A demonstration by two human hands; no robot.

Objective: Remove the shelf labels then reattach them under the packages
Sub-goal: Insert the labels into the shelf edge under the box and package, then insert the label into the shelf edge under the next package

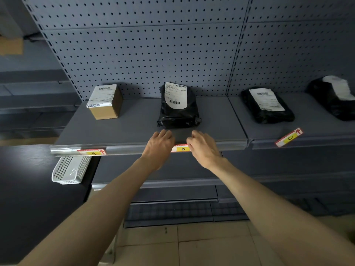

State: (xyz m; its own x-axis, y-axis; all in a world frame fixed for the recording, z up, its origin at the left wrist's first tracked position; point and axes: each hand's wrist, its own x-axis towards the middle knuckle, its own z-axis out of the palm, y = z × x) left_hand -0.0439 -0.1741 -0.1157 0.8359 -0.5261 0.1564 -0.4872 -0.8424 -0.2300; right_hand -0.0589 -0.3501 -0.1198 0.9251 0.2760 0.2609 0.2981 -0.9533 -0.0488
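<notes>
Label B sits in the front rail of the grey shelf, right below a black bagged package. My left hand and my right hand press on its two ends, fingers curled over the shelf edge. Label A is in the rail at the left, under a small cardboard box. Label C lies loose and tilted on the neighbouring shelf, in front of a second black package.
A third black package lies at the far right. A white mesh basket rests on a dark surface below left. Lower grey shelves and a tiled floor are beneath. Pegboard backs the shelf.
</notes>
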